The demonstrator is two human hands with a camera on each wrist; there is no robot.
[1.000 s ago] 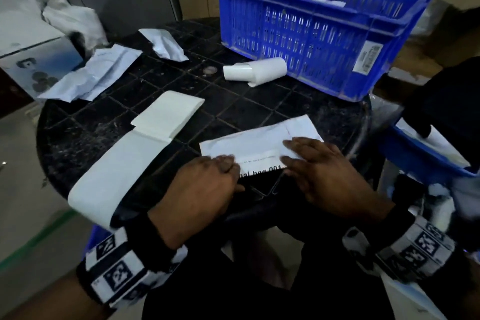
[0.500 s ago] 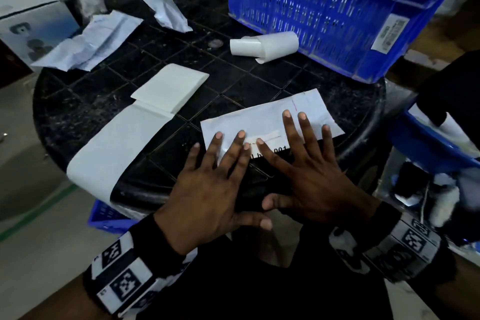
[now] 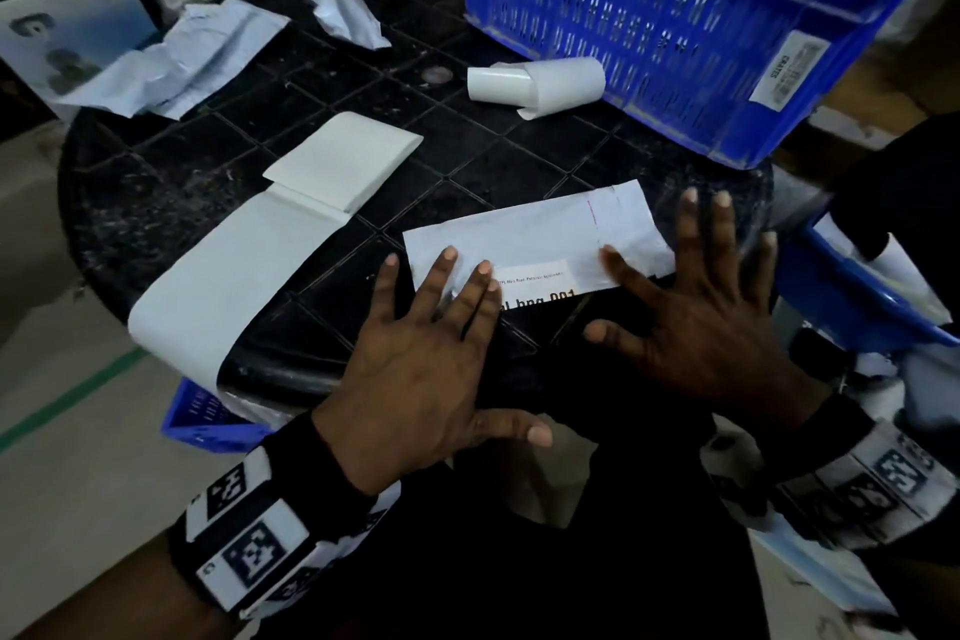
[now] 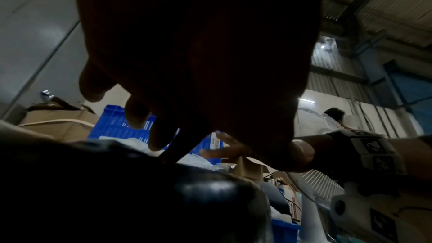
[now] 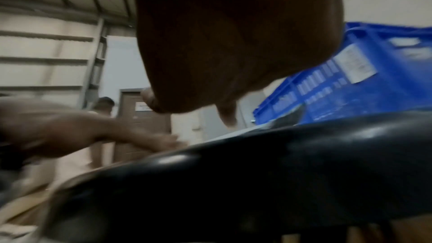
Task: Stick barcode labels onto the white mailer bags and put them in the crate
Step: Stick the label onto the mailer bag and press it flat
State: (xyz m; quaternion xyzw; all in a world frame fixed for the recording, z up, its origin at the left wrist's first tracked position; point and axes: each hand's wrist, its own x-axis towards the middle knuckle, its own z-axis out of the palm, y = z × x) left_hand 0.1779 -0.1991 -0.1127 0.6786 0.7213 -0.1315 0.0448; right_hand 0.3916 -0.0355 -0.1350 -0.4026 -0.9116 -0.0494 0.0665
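I have both hands flat and spread, left hand [image 3: 415,369] and right hand [image 3: 701,327], gripping nothing, on the labelled bag [image 3: 535,244] lying on the table [image 3: 156,182]; moving it into the crate [image 3: 675,16] remains.

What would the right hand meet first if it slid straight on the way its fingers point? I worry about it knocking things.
Probably the blue crate. The right hand, fingers spread, points up-table past the mailer bag's right end; only bare tabletop shows between. Depth is unclear.
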